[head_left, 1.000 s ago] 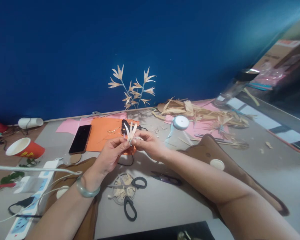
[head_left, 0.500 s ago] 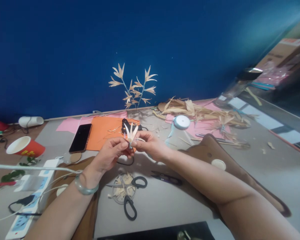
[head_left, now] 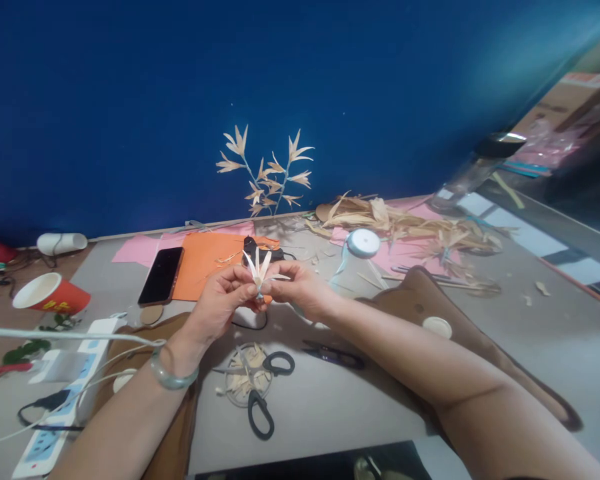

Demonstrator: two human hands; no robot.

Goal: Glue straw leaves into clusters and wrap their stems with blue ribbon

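Note:
Between my two hands is a small flower of pale dried husk (head_left: pixel 260 268), its pointed petals fanned upward and outward. My left hand (head_left: pixel 226 293) pinches its base from the left with thumb and fingers. From the right, my right hand (head_left: pixel 300 288) grips the same base, and a bit of light blue shows there. Below the hands, scissors (head_left: pixel 261 415) with black handles lie spread across a round dish (head_left: pixel 250 387) of husk scraps. A black glue gun (head_left: pixel 265 251) lies behind the flower, partly hidden by it. Beyond stands a branch of similar husk flowers (head_left: pixel 267 177) against the wall.
A phone (head_left: pixel 161 276) rests beside orange paper (head_left: pixel 193 267). Right of centre are a ribbon spool (head_left: pixel 363 243), a heap of dried husks (head_left: pixel 405 220) and thread snips (head_left: pixel 334 355). On the left are a tipped paper cup (head_left: pixel 55 293), a power strip (head_left: pixel 63 407) and cables.
The flower's petals appear more spread, with one now lying out to the right over my right fingers. Both hands keep nearly the same place.

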